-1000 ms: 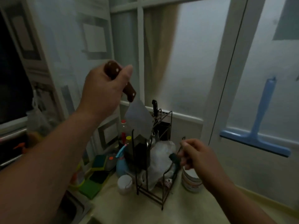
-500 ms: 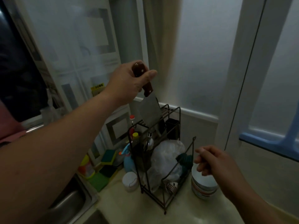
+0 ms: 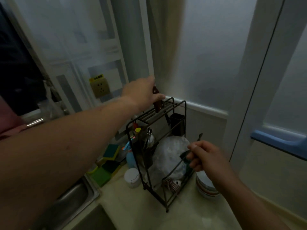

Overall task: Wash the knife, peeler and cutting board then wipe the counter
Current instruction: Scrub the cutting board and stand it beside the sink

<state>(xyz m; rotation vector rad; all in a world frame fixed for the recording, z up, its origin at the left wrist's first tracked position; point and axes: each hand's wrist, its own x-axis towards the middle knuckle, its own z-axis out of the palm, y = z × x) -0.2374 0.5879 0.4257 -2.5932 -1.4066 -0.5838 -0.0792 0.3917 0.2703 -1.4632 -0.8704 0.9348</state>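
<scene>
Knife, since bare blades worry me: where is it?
Head view, centre: the knife stands handle-up in the top slots of the wire rack, held by the left hand.

Bare left forearm (small spot), bare right forearm

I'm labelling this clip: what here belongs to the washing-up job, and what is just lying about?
Job: knife, gripped by the left hand, slotted into the rack; right hand on the rack's wire; sink; sponges; counter.
Lying about: white jar, plastic bag, bowls, spray bottle, socket.
</scene>
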